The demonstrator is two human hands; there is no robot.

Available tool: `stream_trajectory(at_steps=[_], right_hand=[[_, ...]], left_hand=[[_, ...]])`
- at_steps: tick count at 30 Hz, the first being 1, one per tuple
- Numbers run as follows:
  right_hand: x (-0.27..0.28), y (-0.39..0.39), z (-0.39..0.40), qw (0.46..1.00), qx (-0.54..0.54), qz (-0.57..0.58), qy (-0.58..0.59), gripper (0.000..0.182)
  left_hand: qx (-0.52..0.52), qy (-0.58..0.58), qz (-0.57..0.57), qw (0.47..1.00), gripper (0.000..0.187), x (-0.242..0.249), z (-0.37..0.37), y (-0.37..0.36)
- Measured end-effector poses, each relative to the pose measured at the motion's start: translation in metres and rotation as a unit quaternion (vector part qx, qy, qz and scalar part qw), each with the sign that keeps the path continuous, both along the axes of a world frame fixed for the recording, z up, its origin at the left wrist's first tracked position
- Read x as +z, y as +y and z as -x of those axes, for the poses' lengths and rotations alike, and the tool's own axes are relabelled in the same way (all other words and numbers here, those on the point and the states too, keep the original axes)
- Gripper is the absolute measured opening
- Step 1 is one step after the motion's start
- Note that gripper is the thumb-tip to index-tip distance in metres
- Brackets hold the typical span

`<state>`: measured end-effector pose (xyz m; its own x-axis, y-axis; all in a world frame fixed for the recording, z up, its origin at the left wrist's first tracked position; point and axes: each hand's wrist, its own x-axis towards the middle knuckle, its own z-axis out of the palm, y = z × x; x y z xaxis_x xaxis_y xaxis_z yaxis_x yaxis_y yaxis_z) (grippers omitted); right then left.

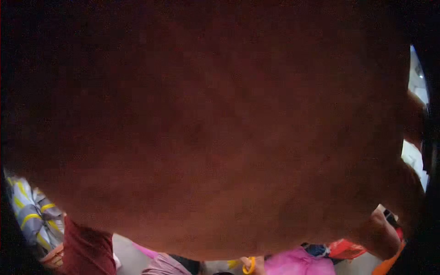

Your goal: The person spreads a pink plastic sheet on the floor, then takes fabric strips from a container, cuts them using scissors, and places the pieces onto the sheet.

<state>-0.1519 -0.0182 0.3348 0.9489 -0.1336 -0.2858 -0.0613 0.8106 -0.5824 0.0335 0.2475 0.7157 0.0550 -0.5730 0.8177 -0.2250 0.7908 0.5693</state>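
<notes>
A hand very close to the lens, seemingly my left hand [220, 137], fills nearly the whole head view as a dark, blurred surface. Light shows through gaps between its spread fingers along the right edge. A fingertip [382, 236] bends down at the lower right. Dark red cloth [87, 250], like a sleeve, meets the hand's lower left edge. My right hand does not show.
Grey cloth with yellow stripes [32, 213] lies at the lower left. Along the bottom edge are a yellow ring [249, 266] beside some fingers, pink cloth [300, 263] and a red-orange item [346, 250].
</notes>
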Motion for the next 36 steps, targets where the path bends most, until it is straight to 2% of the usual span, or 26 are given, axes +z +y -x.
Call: stream_trajectory(at_steps=[1, 2, 3, 4, 6, 7, 8, 10, 11, 12, 13, 15, 16, 18, 19, 21, 22, 25, 26, 27, 29, 30, 32, 34, 35, 36], right_hand=[[0.004, 0.008, -0.003, 0.969, -0.04, 0.245, 0.001, 0.023], [0.015, 0.014, 0.004, 0.875, -0.078, 0.478, 0.008, 0.032], [0.026, 0.019, 0.015, 0.724, -0.105, 0.681, 0.019, 0.043], [0.043, 0.031, 0.012, 0.818, -0.075, 0.566, 0.073, 0.043], [0.037, 0.03, -0.005, 0.77, -0.119, 0.625, -0.048, 0.042], [0.043, 0.043, -0.022, 0.81, -0.143, 0.551, -0.144, 0.036], [0.049, 0.046, -0.031, 0.823, -0.127, 0.544, -0.107, 0.036], [0.055, 0.038, -0.042, 0.946, -0.113, 0.295, -0.072, 0.027], [0.073, 0.05, -0.042, 0.816, -0.165, 0.53, -0.162, 0.042], [0.126, 0.038, -0.016, 0.926, -0.157, 0.333, -0.085, 0.045], [0.144, 0.07, -0.02, 0.817, -0.205, 0.526, -0.118, 0.046], [0.171, 0.069, -0.017, 0.838, -0.208, 0.482, -0.15, 0.047], [0.177, 0.068, -0.016, 0.836, -0.23, 0.472, -0.162, 0.047], [0.186, 0.065, -0.011, 0.833, -0.2, 0.495, -0.145, 0.047], [0.188, 0.065, -0.005, 0.83, -0.171, 0.514, -0.131, 0.047], [0.189, 0.072, -0.003, 0.837, -0.156, 0.506, -0.138, 0.042], [0.189, 0.073, -0.004, 0.843, -0.168, 0.487, -0.155, 0.04], [0.177, 0.048, 0.005, 0.854, -0.188, 0.479, -0.083, 0.037], [0.166, 0.041, 0.006, 0.864, -0.216, 0.451, -0.067, 0.037], [0.152, 0.031, 0.011, 0.88, -0.199, 0.428, -0.062, 0.035], [0.116, 0.012, 0.024, 0.898, -0.175, 0.401, -0.051, 0.034], [0.095, 0.005, 0.031, 0.908, -0.158, 0.389, -0.013, 0.032], [0.053, -0.004, 0.042, 0.917, -0.137, 0.373, 0.041, 0.031], [0.02, -0.011, 0.055, 0.914, -0.098, 0.389, 0.055, 0.033], [0.011, -0.013, 0.06, 0.894, -0.078, 0.429, 0.101, 0.036], [0.002, -0.014, 0.063, 0.894, -0.08, 0.428, 0.107, 0.036]], left_hand=[[-0.006, 0.0, 0.004, 1.0, 0.043, 0.003, 0.003, 0.005], [-0.013, 0.002, 0.009, 1.0, 0.044, 0.005, 0.006, 0.008], [-0.022, 0.007, 0.014, 1.0, 0.044, 0.005, 0.009, 0.008], [-0.029, 0.012, 0.022, 0.999, 0.045, 0.004, 0.012, 0.008], [-0.035, 0.011, 0.025, 0.999, 0.046, -0.001, 0.017, 0.008], [-0.041, 0.023, 0.022, 0.999, 0.047, -0.009, 0.016, 0.007], [-0.053, 0.038, 0.012, 0.998, 0.048, -0.02, 0.013, 0.001], [-0.092, 0.076, -0.029, 0.992, 0.049, -0.058, 0.001, -0.016], [-0.108, 0.102, -0.075, 0.986, 0.05, -0.086, -0.007, -0.027], [0.056, 0.076, -0.119, 0.988, 0.042, -0.095, 0.01, -0.049], [0.154, 0.037, -0.198, 0.967, 0.036, -0.139, 0.004, -0.032], [0.105, -0.089, -0.238, 0.961, 0.043, -0.194, 0.012, -0.042], [0.057, -0.069, -0.252, 0.964, 0.054, -0.211, 0.029, -0.043], [0.12, -0.067, -0.181, 0.974, 0.061, -0.236, 0.046, -0.054], [0.095, 0.061, -0.284, 0.952, 0.059, -0.24, 0.051, -0.05], [0.171, 0.176, -0.31, 0.918, 0.026, -0.236, 0.047, -0.025], [0.243, 0.253, -0.359, 0.865, 0.029, -0.248, 0.033, -0.004], [0.385, 0.299, -0.181, 0.855, 0.036, -0.308, -0.012, 0.089], [0.268, 0.497, -0.084, 0.821, 0.037, -0.288, -0.002, 0.104], [0.276, 0.503, -0.087, 0.814, 0.037, -0.299, -0.003, 0.114], [0.41, 0.505, -0.157, 0.743, 0.038, -0.335, -0.012, 0.138], [0.463, 0.497, -0.146, 0.719, 0.04, -0.366, -0.015, 0.14], [0.503, 0.485, -0.273, 0.661, 0.046, -0.461, -0.031, 0.175], [0.635, 0.285, -0.487, 0.528, 0.05, -0.516, -0.029, 0.186], [0.771, -0.053, -0.408, 0.486, 0.052, -0.535, -0.021, 0.186], [0.766, -0.055, -0.412, 0.49, 0.052, -0.516, -0.021, 0.169]])
